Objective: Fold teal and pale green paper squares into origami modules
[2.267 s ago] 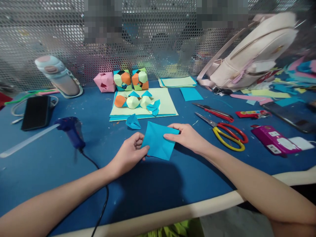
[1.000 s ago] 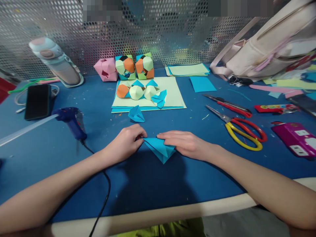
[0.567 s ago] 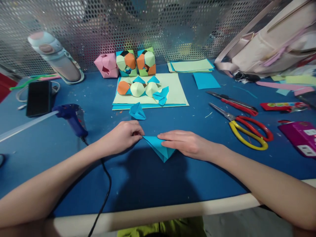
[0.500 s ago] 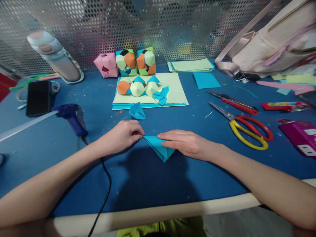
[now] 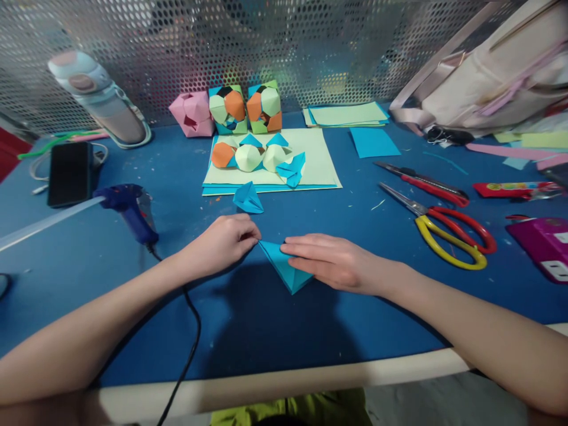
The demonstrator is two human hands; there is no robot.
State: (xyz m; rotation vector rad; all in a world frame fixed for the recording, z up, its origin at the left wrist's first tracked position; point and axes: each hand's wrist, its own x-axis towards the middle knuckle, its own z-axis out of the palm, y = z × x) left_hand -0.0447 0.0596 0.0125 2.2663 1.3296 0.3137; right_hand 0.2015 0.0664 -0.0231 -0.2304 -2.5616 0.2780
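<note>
A blue sheet of paper (image 5: 288,273), folded to a triangle with its tip toward me, lies on the blue table (image 5: 270,331). My left hand (image 5: 231,241) pinches its left corner between thumb and forefinger. Lying flat over its right part is my right hand (image 5: 331,260), fingers stretched out and covering that corner. Just beyond them sits a small folded blue paper piece (image 5: 248,199). Farther back, orange, pale green and blue folded pieces (image 5: 248,158) rest on a pile of paper sheets (image 5: 317,160).
Scissors (image 5: 437,228), a utility knife (image 5: 426,182) and a purple power strip (image 5: 539,242) lie to the right. On the left are a glue gun (image 5: 128,210), its cord, a phone (image 5: 68,174) and a bottle (image 5: 102,97). Folded paper balls (image 5: 226,109) stand against the perforated metal panel (image 5: 284,53).
My right hand's fingers have slid slightly left over the folded paper, and its near tip has shifted a little. My left hand keeps its pinch on the corner.
</note>
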